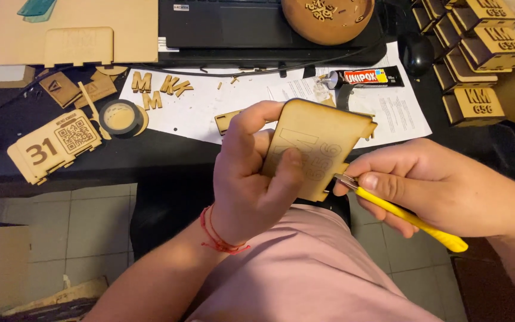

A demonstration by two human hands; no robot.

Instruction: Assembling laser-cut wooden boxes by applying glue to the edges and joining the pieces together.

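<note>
Above the lap, clear of the crowded desk edge (150, 156), the left hand (251, 179) pinches a wooden panel (320, 146); the right hand (430, 185) grips a yellow knife (409, 217), seemingly touching its lower edge.

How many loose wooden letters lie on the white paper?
4: loose wooden letters on the white paper, upper left: one, two overlapping, one below. Others may be hidden.
</note>
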